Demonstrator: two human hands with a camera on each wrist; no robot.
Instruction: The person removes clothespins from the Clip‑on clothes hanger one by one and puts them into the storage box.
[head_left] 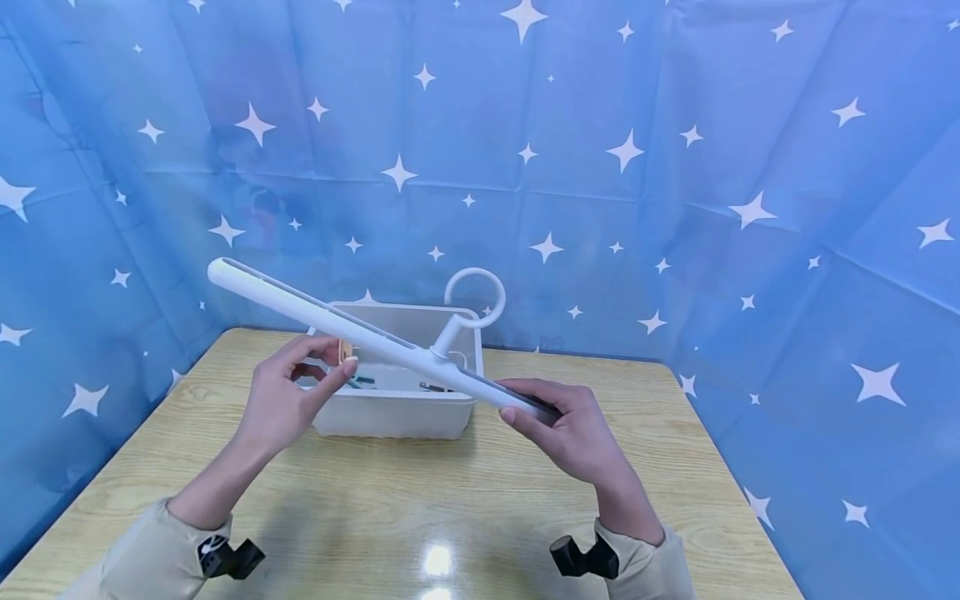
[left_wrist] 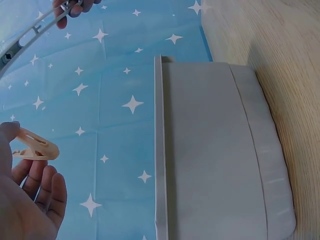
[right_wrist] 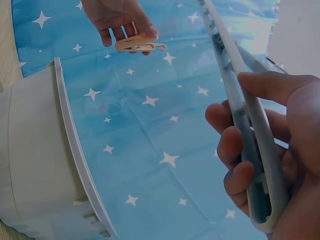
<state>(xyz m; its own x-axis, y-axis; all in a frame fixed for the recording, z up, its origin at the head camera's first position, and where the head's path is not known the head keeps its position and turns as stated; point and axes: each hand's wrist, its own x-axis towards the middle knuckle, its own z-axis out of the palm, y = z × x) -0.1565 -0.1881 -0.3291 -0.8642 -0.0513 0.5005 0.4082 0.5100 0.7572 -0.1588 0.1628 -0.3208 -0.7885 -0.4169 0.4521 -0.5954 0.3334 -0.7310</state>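
Observation:
My right hand (head_left: 566, 429) grips a white clothes hanger (head_left: 390, 350) near its right end. Its bar slants up to the left in the head view, with the round hook standing above the middle. The right wrist view shows several fingers curled round the hanger's hollow underside (right_wrist: 243, 117). Between thumb and fingertips my left hand (head_left: 281, 396) pinches a peach-coloured clothes peg (left_wrist: 37, 147). The peg is close below the hanger's bar in the head view, apart from it in the wrist views. In the right wrist view the peg (right_wrist: 134, 44) lies sideways in the fingers.
A white plastic bin (head_left: 397, 418) stands on the wooden table (head_left: 360, 500) behind the hands. Small dark items (head_left: 435, 387) lie inside it, partly hidden by the hanger. A blue curtain (head_left: 570, 100) with white stars surrounds the table's back and sides.

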